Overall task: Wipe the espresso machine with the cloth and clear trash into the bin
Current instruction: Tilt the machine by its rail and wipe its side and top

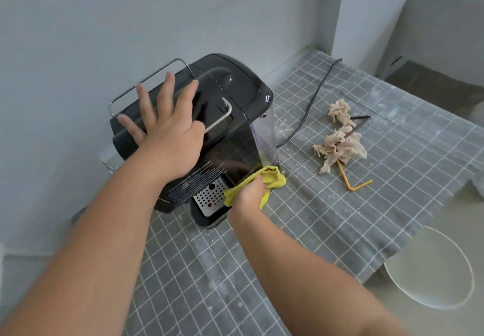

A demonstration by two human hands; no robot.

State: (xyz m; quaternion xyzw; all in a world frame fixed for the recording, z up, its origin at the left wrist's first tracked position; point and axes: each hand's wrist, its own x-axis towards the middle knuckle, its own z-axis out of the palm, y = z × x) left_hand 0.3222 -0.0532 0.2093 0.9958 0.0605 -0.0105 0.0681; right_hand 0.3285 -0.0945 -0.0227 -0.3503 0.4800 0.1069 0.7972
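A black espresso machine (230, 94) stands on a table covered with a grey checked cloth (327, 231), close to the wall. My left hand (167, 131) lies flat on the machine's top with fingers spread, holding nothing. My right hand (250, 194) grips a yellow cloth (275, 178) and presses it against the machine's lower front corner, beside the perforated metal drip tray (209, 196). To the right on the table lie two crumpled beige tissue wads (337, 147), a bent yellow straw (351, 178) and a bent dark straw (358, 123).
The machine's black power cord (314, 97) runs across the table toward the back wall. A round white bin (434, 270) stands on the floor at the lower right, past the table's edge. White walls close off the left and back.
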